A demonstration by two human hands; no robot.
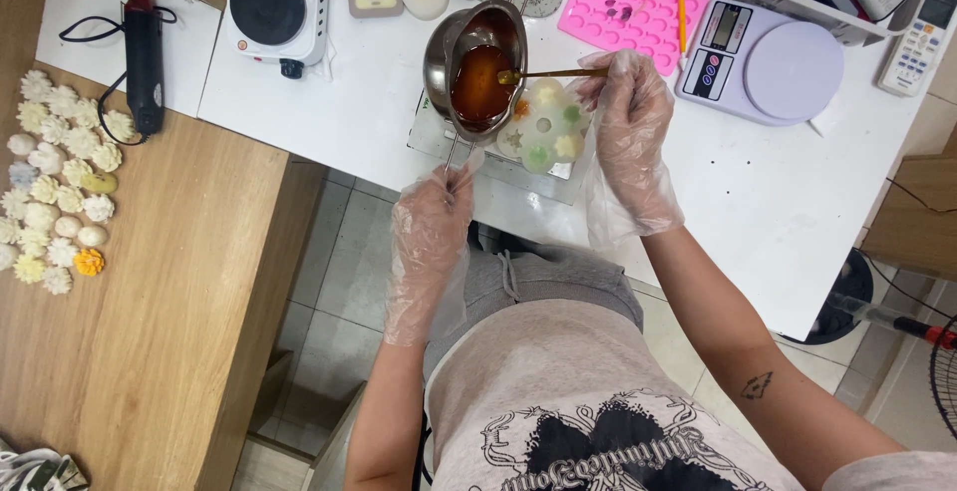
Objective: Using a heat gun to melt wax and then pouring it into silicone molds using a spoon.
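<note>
My left hand [431,220], in a clear plastic glove, grips the handle of a small metal pot [477,64] that is tilted over the white table [797,192]. Amber liquid fills the pot. My right hand [626,112], also gloved, holds a thin stick [554,74] whose tip dips into the liquid. Just under the pot's rim lies a round silicone mould [546,127] with flower-shaped cavities holding pale, green and orange pieces. The mould rests on a clear tray [518,170].
A pink mould [630,0], a lilac kitchen scale [768,60], a small white hotplate [275,4] and a remote [917,40] sit further back. On the wooden table [179,282] at left lie several small flower-shaped pieces [60,182] and a black heat gun [144,60].
</note>
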